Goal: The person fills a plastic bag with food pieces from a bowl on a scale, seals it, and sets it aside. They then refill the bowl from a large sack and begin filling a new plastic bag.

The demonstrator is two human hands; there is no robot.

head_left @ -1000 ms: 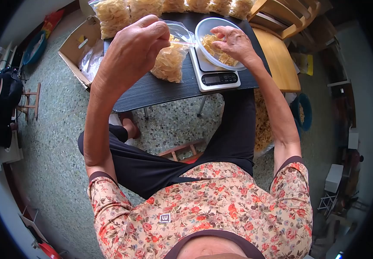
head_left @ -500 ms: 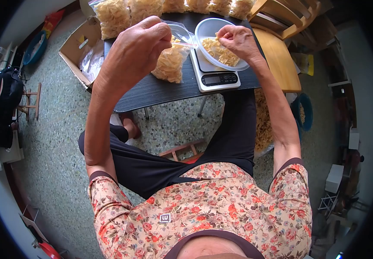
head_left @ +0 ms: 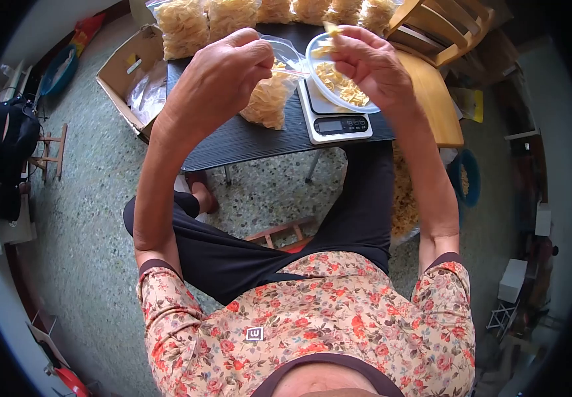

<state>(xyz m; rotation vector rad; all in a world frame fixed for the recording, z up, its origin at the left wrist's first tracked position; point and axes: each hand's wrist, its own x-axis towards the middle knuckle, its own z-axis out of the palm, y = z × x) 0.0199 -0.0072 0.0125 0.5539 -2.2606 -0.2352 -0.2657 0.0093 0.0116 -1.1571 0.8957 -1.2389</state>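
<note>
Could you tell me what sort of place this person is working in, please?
Probably a home used for small-scale food packing. A low black table on a speckled floor carries a kitchen scale with a bowl of yellow snacks, a row of filled bags lines its far edge, and wooden chairs stand beside it.

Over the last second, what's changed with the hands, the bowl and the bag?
The right hand rose out of the bowl on the scale, pinching pasta pieces, toward the bag. The left hand kept holding the bag's mouth open. Bowl, scale and bag stayed put.
</note>
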